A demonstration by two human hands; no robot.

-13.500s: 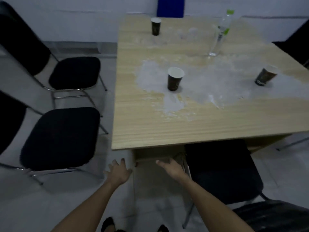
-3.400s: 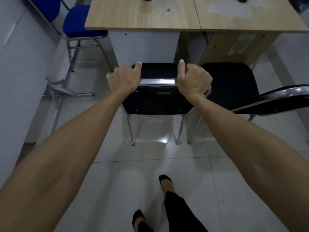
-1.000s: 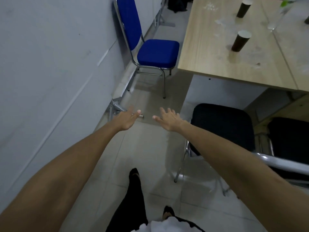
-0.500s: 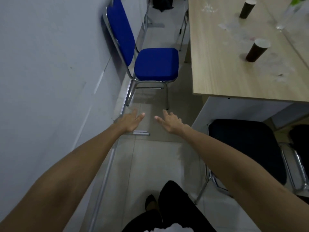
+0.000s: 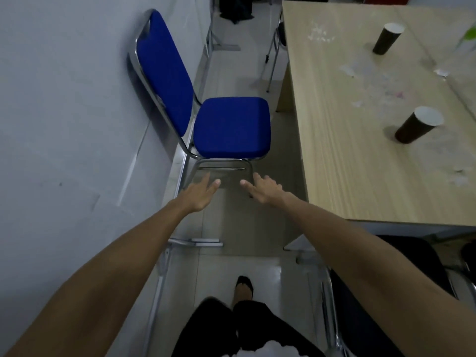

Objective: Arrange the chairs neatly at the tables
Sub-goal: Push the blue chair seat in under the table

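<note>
So the person has left the black chair (image 5: 381,287) they were gripping by its backrest a few seconds ago; it now sits at the near end of the worktop (image 5: 360,140), low right in view, seat partly under the edge. Over the last second they've walked along the wall (image 5: 64,112) and the blue chair (image 5: 231,124) has gone from far up the aisle to right in front of them. It stands with its back almost against the wall, seat facing the worktop but well clear of it, not tucked in at all.

Both hands are empty and spread open, fingers apart, palms down. The left hand (image 5: 199,195) and right hand (image 5: 262,190) are close together, hovering just short of the seat's front edge, touching nothing.

Looks like one chair is sorted and this blue one is next; probably needs a grab on the seat or backrest and a shove toward the worktop. Two paper cups (image 5: 417,124) sit on top, so bumping it could tip them.
</note>
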